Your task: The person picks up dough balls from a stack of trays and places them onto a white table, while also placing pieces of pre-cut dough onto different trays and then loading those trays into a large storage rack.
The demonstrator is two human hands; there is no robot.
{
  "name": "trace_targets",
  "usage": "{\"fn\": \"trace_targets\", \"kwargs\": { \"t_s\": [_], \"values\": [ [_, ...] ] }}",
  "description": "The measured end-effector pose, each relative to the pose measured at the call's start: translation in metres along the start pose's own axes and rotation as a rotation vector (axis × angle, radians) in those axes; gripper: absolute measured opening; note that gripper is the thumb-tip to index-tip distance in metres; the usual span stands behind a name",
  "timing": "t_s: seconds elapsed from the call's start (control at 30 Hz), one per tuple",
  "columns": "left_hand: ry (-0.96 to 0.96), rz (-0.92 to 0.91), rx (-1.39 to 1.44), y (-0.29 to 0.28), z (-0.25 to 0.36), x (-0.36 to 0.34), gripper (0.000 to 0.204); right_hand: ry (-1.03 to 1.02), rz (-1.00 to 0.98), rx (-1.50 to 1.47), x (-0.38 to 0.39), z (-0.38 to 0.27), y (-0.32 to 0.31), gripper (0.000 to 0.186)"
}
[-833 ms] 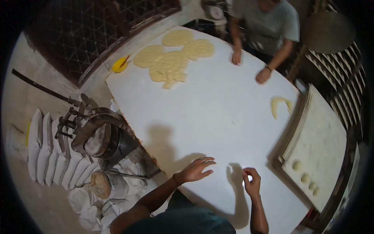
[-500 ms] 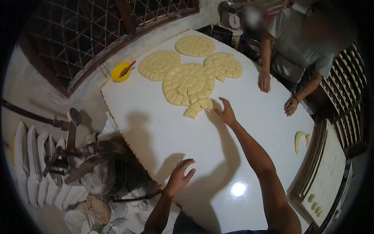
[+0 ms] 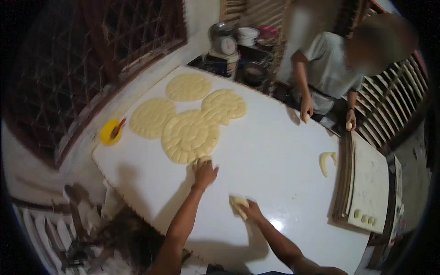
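My right hand [image 3: 251, 211] is closed on a short strip of pale dough [image 3: 239, 205] over the near middle of the white table [image 3: 270, 160]. My left hand [image 3: 205, 175] reaches to the near edge of a large round of dough [image 3: 190, 135], scored into small blocks. Its fingers are spread, with the tips touching the dough there; they partly hide a small piece at that edge. Behind lie more scored rounds: one at the left [image 3: 152, 118], one at the far side [image 3: 188, 87] and one at the right [image 3: 223, 105] with a notched edge.
A yellow bowl [image 3: 109, 133] with a red-handled brush stands at the left edge. A curved dough strip [image 3: 326, 164] lies at the right, by stacked boards [image 3: 372, 183] bearing several small dough pieces. Across the table a co-worker [image 3: 327, 64] holds small dough pieces. A scale [image 3: 224, 43] stands behind.
My right hand has drawn the dough strip nearer, away from the large round. My left hand has moved forward to the round's edge. The co-worker's hands now hold dough pieces. The view has shifted.
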State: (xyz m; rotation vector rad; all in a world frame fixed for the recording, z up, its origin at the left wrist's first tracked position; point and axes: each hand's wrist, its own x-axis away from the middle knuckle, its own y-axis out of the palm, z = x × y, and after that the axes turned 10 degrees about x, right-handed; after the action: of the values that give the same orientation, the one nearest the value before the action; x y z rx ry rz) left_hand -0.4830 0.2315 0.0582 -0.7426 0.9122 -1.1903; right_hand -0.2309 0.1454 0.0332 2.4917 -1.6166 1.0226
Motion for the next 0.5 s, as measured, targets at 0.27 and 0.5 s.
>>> {"fn": "trace_targets", "kwargs": {
  "t_s": [0.27, 0.5],
  "values": [
    [0.183, -0.834, 0.691, 0.064, 0.273, 0.228, 0.053, 0.178, 0.174, -0.532, 0.230, 0.125, -0.067, 0.067],
    [0.386, -0.984, 0.597, 0.104, 0.357, 0.280, 0.045, 0.172, 0.640, -0.451, 0.403, 0.233, -0.144, 0.044]
  ]
}}
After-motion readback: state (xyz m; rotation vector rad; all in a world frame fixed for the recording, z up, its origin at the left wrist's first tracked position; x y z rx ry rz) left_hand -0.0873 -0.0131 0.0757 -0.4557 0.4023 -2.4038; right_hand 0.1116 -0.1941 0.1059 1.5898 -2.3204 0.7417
